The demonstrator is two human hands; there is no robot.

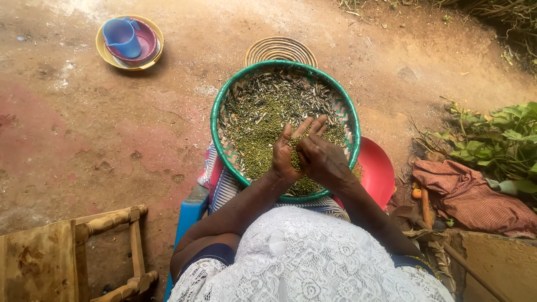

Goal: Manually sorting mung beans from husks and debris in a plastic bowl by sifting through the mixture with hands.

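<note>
Two hands meet over your lap: your left hand (286,156) and right hand (321,159) are cupped together, fingers half curled, pressing a small heap of green seeds (295,150) between the palms. Under that grip sits the woven tray (224,106) with a green rim, resting on your knees. It holds more loose green seeds below and to the left of your hands, and dry split pods (291,89) piled towards its far edge.

Far to the left of the grip, on the bare earth, a yellow bowl (103,53) carries a purple bowl (149,40) with a blue plastic jug (120,38) standing in it. Nearer you on that side is a wooden stool (112,223), cut off by the frame edge. Just beyond the tray lies a coiled woven mat (279,50), half hidden by the tray's rim. Right of the grip a red basin (377,168) shows from under the tray; what it holds cannot be seen. Further right lie a checked red cloth (475,196) and leafy green stems (498,140).
</note>
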